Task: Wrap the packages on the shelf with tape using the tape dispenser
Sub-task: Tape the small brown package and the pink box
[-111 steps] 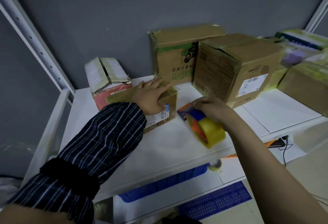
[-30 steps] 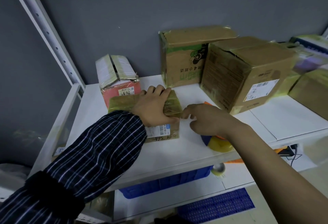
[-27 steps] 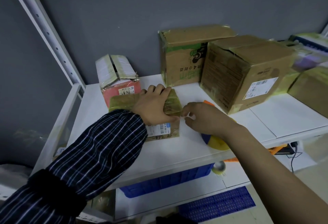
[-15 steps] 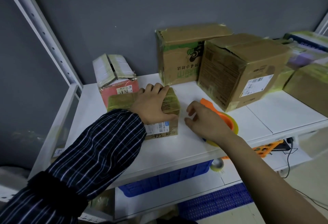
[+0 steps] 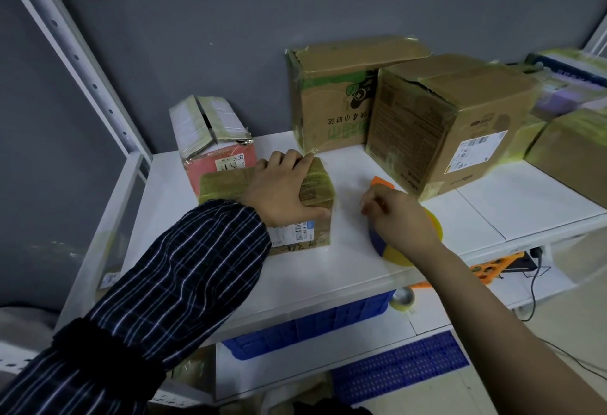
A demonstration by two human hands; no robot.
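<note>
Pressing flat left hand (image 5: pixel 282 191) on part-taped package (image 5: pixel 317 184); curling right hand (image 5: pixel 402 220) over tape dispenser (image 5: pixel 434 229), grip unclear; wrapping unfinished.

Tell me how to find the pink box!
Look at the white metal shelf. At its back left stands the small pink cardboard box. Only it is pink with white top flaps; the tape-wrapped cardboard box in front is brown.

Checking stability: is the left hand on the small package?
Yes, the left hand presses flat on the small package's top.
</note>
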